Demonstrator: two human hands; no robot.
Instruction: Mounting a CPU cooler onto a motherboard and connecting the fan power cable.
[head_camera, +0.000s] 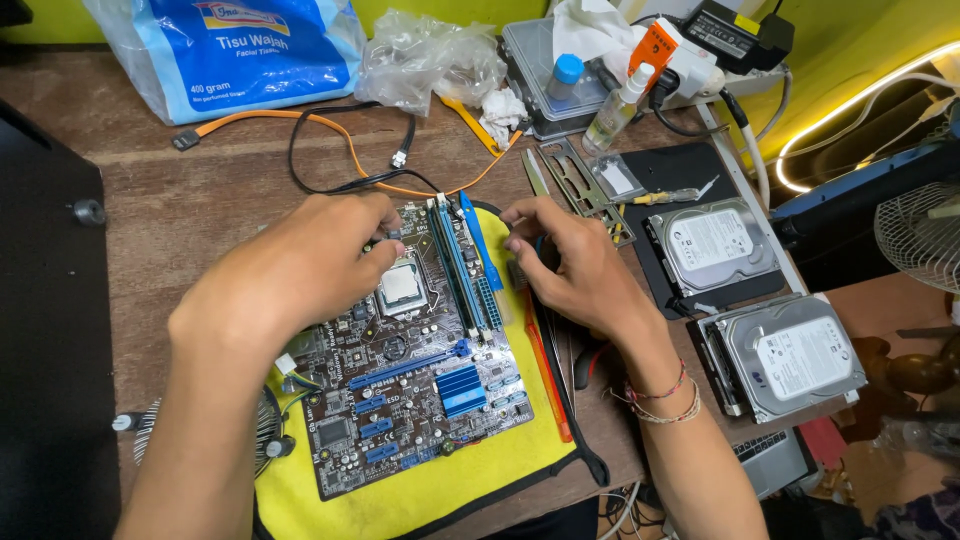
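A dark computer motherboard (420, 400) with blue slots and a square processor (400, 285) lies on a yellow cloth (400, 500). My left hand (300, 265) rests over the board's upper left corner, fingers curled near the processor socket; what they pinch is hidden. At the board's right edge, next to the blue memory slots (465, 265), my right hand (570, 265) has its fingers closed around a small dark part. A cooling fan (265, 425) sits beside the board's left edge, partly under my left forearm.
Two hard drives (715, 245) (795, 355) lie at the right. Orange and black cables (345, 150), a blue tissue pack (250, 50), a crumpled plastic bag (430, 55), a spray bottle (620, 105) and a metal bracket (580, 185) crowd the back. A black case (50, 330) stands left.
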